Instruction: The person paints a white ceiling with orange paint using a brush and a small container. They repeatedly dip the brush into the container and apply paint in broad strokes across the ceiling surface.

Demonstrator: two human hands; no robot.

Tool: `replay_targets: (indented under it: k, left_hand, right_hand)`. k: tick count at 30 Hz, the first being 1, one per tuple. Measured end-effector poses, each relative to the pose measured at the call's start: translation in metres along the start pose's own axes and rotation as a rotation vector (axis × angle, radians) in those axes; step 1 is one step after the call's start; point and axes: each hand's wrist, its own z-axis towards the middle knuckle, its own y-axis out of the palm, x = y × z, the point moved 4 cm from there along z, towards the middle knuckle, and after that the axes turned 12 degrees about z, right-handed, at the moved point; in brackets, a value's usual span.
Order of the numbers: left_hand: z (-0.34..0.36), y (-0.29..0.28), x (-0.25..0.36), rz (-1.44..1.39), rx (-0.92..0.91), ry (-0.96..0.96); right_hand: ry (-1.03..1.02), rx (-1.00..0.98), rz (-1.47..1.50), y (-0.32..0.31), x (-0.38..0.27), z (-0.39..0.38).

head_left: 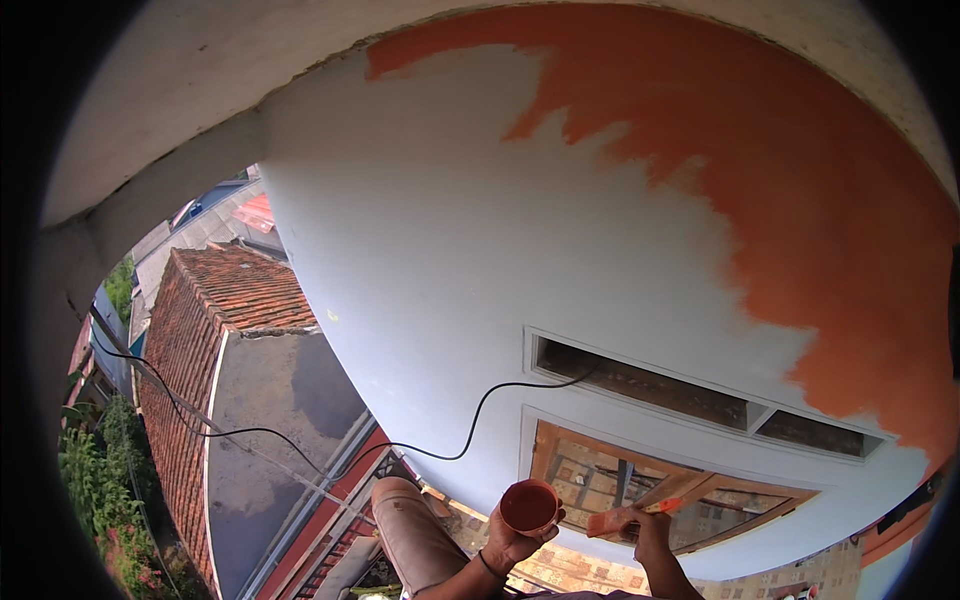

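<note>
My left hand [512,546] is wrapped round a small round paint pot [530,506], its open top facing up with reddish-brown paint inside. To the right of it, my right hand [648,528] grips a paintbrush [603,523]; the bristle end points left toward the pot, apart from it, and an orange handle tip shows beyond my fingers. Ahead rises a white wall [430,220], with orange paint [800,200] covering its top and right side in a ragged edge. Neither the pot nor the brush touches the wall.
A black cable [490,395] runs from a long vent opening [640,385] across to the left. Below the vent is a wood-framed window [545,455]. My knee [410,520] shows beside a red railing [350,490]. Tiled roofs [185,330] and plants lie lower left.
</note>
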Motion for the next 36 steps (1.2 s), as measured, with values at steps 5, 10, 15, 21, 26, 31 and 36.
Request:
replay_targets:
  k: [5,10,15,21,26,31,36]
  left_hand:
    - [0.001,0.0,0.0,-0.001,-0.006,-0.002]
    - [0.001,-0.001,-0.001,-0.023,-0.02,-0.008]
    - [0.0,0.005,-0.002,0.002,0.007,0.01]
    - [-0.003,0.01,-0.002,-0.017,0.023,0.018]
    - [-0.001,0.002,-0.002,-0.013,-0.02,0.017]
    - [-0.001,-0.001,-0.003,-0.036,0.015,0.021]
    - [-0.002,0.003,-0.002,-0.034,-0.003,0.032]
  right_hand:
    - [-0.009,-0.008,-0.003,-0.002,0.0,0.001]
    - [-0.006,-0.014,-0.019,0.0,-0.001,-0.003]
    - [-0.007,-0.001,-0.044,0.003,-0.003,-0.006]
    - [-0.037,0.014,-0.104,0.002,-0.003,-0.004]
    - [-0.031,-0.002,-0.092,0.0,0.001,0.001]
    - [-0.019,-0.004,-0.083,0.0,0.005,0.006]
    - [-0.016,-0.014,-0.076,0.001,0.004,0.007]
